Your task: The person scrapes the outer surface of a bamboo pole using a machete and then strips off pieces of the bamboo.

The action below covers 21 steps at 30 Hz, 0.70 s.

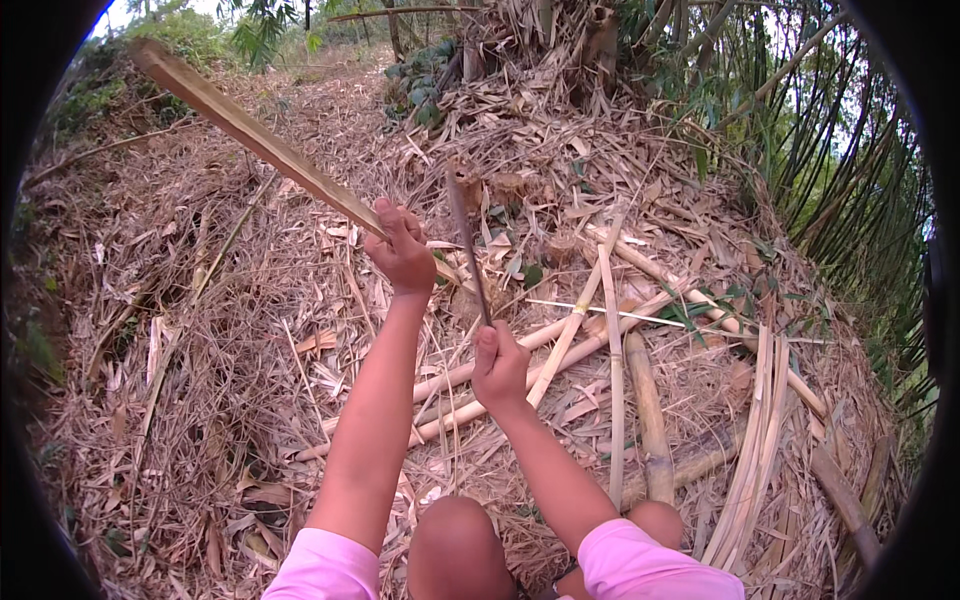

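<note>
My left hand is raised ahead of me, its fingers wrapped round a long split bamboo piece. The piece slants up to the far left, and its short lower end shows just past my fist. To the right and nearer, my right hand is closed on a long knife. Its dark, narrow blade points up and away, seen almost edge-on, and the handle is hidden in my fist. Blade and bamboo piece are apart in this view.
Cut bamboo poles lie crossed on dry leaf litter to the right. Long pale strips curve along the near right, by a thicker bamboo pole. Cut stumps stand ahead. Bamboo stems rise at the far right.
</note>
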{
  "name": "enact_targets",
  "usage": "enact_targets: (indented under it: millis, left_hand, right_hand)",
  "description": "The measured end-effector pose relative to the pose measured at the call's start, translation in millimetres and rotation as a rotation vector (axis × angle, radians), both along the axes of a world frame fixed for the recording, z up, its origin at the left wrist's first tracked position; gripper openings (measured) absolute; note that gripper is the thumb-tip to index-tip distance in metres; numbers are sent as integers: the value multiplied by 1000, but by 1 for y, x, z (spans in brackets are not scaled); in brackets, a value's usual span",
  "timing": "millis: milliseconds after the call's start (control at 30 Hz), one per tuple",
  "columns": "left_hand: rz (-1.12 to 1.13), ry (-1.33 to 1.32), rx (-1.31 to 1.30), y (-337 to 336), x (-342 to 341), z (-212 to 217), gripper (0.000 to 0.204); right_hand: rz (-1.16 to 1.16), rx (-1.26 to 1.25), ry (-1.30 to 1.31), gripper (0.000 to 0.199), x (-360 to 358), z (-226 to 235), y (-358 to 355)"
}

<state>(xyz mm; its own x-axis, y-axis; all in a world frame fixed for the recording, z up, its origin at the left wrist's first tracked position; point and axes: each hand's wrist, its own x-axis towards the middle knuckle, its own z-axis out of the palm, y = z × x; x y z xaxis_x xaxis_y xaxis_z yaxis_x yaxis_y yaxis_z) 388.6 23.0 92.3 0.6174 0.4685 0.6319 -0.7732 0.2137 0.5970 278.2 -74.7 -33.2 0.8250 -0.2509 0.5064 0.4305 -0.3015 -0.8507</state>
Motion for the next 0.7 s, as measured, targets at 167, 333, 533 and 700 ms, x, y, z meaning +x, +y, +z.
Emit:
enact_targets:
  millis: [167, 333, 533, 700]
  left_hand:
    - [-1, 26, -53, -26, 2, -13, 49]
    - [7, 20, -28, -13, 4, -24, 50]
    - [47, 52, -23, -1, 0, -3, 54]
    - [142, 1, 17, -32, 19, -12, 51]
  right_hand:
    - [-99, -359, 406, 60, 48, -111, -43]
    - [278, 320, 934, 69, 62, -68, -38]
    - [64, 28, 221, 54, 3, -9, 1]
    - [-107, -301, 422, 53, 49, -97, -28]
